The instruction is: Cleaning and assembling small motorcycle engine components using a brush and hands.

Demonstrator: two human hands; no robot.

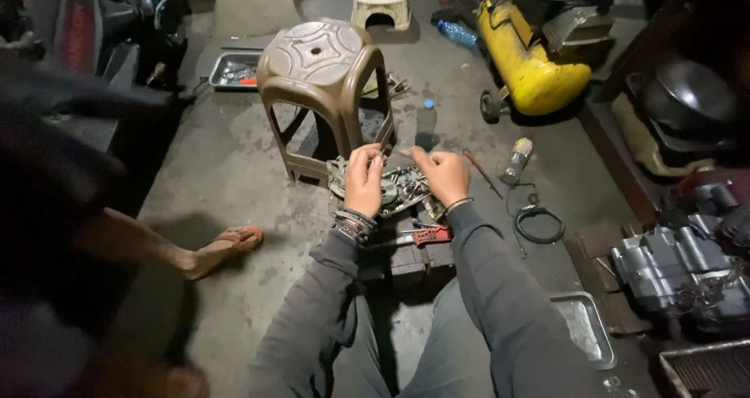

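I see both hands at frame centre, over a greasy metal engine part (398, 185) that sits on the concrete floor (226, 164) just below a brown plastic stool (324, 62). My left hand (364, 181) is curled, fingertips pinching something small at the part's upper edge; what it is I cannot tell. My right hand (444, 175) is closed too, fingers bent down onto the part's right side. A red-handled tool (422, 235) lies just below the part, between my forearms. A yellow compressor tank (527, 58) stands upper right, a metal tray (233, 70) upper left. Someone else's sandalled foot (226, 246) rests lower left.
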